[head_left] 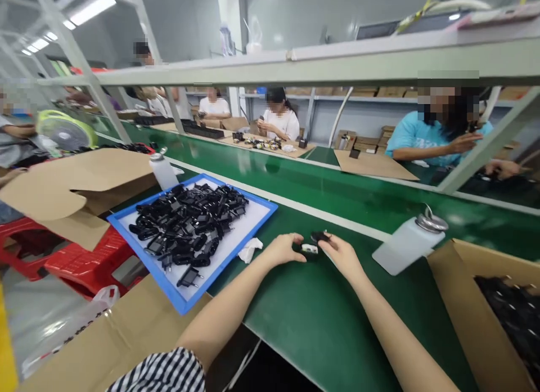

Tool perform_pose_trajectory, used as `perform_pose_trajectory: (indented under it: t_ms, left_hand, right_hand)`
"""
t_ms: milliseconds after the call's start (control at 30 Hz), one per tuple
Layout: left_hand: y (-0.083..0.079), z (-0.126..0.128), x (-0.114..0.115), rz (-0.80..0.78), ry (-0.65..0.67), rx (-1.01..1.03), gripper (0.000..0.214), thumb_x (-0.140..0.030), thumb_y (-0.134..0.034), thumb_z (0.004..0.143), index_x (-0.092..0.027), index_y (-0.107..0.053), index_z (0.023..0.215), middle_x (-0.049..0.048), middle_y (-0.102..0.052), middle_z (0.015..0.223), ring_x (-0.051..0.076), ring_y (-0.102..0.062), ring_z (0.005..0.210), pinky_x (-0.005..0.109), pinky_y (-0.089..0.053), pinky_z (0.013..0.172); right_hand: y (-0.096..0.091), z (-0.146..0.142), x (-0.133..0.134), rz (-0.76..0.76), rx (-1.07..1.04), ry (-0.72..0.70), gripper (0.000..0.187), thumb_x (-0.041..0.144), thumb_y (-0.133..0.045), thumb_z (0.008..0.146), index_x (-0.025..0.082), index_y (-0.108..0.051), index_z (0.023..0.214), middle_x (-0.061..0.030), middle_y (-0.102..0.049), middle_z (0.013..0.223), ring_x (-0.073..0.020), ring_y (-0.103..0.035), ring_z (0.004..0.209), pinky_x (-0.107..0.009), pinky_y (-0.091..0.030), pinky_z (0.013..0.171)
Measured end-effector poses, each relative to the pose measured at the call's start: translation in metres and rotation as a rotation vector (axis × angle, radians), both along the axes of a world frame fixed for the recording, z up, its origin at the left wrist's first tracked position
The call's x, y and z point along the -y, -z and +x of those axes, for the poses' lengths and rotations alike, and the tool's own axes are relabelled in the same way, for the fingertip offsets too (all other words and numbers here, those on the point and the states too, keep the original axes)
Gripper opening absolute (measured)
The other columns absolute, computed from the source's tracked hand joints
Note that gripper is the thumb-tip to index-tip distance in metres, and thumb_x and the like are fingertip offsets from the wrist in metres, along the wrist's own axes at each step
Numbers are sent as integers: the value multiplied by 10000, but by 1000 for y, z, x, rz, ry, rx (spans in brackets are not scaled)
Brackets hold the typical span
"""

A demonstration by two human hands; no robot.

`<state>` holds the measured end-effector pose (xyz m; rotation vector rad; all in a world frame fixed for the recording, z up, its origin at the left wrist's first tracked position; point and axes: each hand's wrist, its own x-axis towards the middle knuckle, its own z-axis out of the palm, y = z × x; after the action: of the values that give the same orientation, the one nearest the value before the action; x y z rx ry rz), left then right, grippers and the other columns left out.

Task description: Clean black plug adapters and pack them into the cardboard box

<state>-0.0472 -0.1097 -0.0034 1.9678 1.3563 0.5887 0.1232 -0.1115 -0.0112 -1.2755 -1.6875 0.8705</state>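
My left hand (284, 250) is curled with thumb and fingers about the left end of a small black plug-adapter housing (311, 256). A pale part, perhaps a circuit board, shows in its open top. My right hand (342, 256) pinches another black plug-adapter piece (320, 236) just above and beside that housing. Both hands are over the green work surface (304, 319). Left of them, a blue-rimmed tray (253, 230) holds a heap of black plug adapters (189, 223) with two pins. A crumpled white tissue (250, 249) lies between the tray and my left hand.
A white pump bottle (407, 246) stands at right, beside a cardboard box (453, 302) of black parts. Another bottle (162, 171) is behind the tray. Cardboard (84, 172) and red stools (86, 262) are at left. A shelf beam (270, 68) crosses above; co-workers sit across the belt.
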Motion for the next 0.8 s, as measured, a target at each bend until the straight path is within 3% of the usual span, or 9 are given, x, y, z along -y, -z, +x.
perform_pose_trajectory:
  t_ms: [133, 433, 600, 800]
  left_hand:
    - [3, 1, -3, -46, -8, 37, 465, -238, -626, 534, -147, -501, 973, 32, -553, 930, 116, -528, 645, 219, -413, 641]
    - [0, 2, 0, -84, -45, 40, 414, -244, -618, 547, -159, -512, 938, 4, -559, 890, 80, -503, 584, 180, -405, 574]
    - [-2, 2, 2, -77, -37, 56, 377, -246, -605, 558, -165, -520, 915, -10, -571, 832, 77, -507, 572, 175, -394, 573]
    - [-1, 3, 6, -22, -34, 89, 373, -277, -589, 562, -175, -515, 913, -17, -582, 792, 91, -525, 595, 173, -387, 553]
  right_hand:
    - [10, 9, -4, -59, -110, 28, 399, 441, -467, 621, 128, -536, 858, -68, -554, 842, -232, -507, 805, -342, -391, 757]
    - [16, 9, -5, -12, -146, 11, 378, 444, -479, 635, 136, -529, 847, -71, -526, 918, -217, -482, 858, -318, -372, 785]
    - [8, 1, 3, 48, 81, 4, 278, 342, -448, 689, 162, -532, 884, -41, -527, 928, -192, -481, 861, -285, -371, 781]
    - [-3, -13, 13, 169, 404, -122, 214, 257, -405, 742, 166, -526, 892, -33, -546, 895, -195, -501, 807, -296, -391, 728]
